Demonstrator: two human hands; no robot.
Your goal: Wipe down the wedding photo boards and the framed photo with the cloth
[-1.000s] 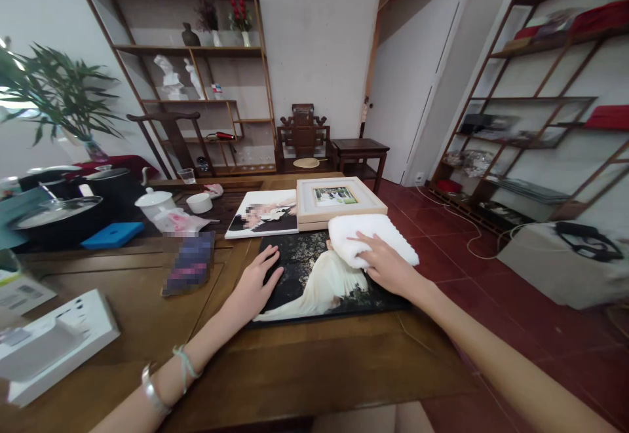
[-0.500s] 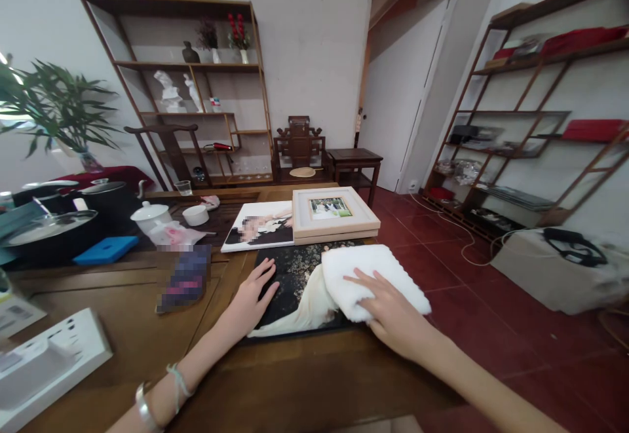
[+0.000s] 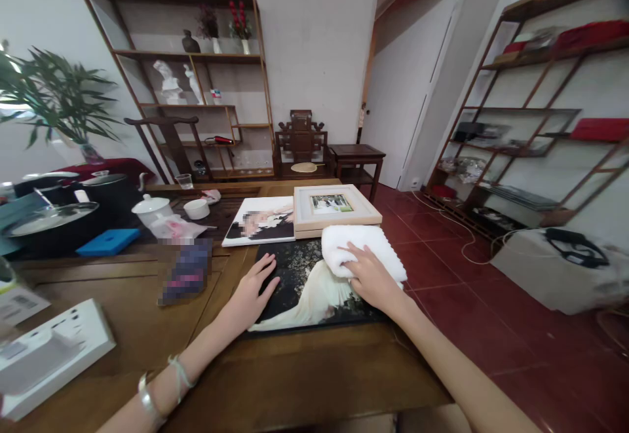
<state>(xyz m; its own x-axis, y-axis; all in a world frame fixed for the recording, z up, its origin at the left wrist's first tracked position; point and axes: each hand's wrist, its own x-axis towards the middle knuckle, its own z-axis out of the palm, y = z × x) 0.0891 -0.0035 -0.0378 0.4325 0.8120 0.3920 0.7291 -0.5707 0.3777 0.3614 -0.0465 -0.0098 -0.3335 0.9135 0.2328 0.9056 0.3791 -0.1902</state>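
Note:
A dark photo panel (image 3: 295,308) with a long pale dress printed on it lies flat on the wooden table. On its left edge rests my left hand (image 3: 253,289), open with the fingers spread. My right hand (image 3: 371,276) presses a folded white towel (image 3: 388,249) onto the panel's upper right part, its fingers bent into the cloth. The towel hides that corner of the print. Just behind lie a white-edged photo print (image 3: 236,223) and a stack of pale wooden picture frames (image 3: 339,223), the top one holding a small photo.
To the left are a white power strip (image 3: 83,354), a blue block (image 3: 111,242), a lidded white teapot (image 3: 152,209), a small white cup (image 3: 196,209) and a black pot (image 3: 54,226). The table (image 3: 304,374) ends on the right above a red tiled floor (image 3: 466,289).
My right hand has slid the towel away from me and slightly left, uncovering the panel's lower right part. My left hand stays in place on the panel. The view has shifted slightly.

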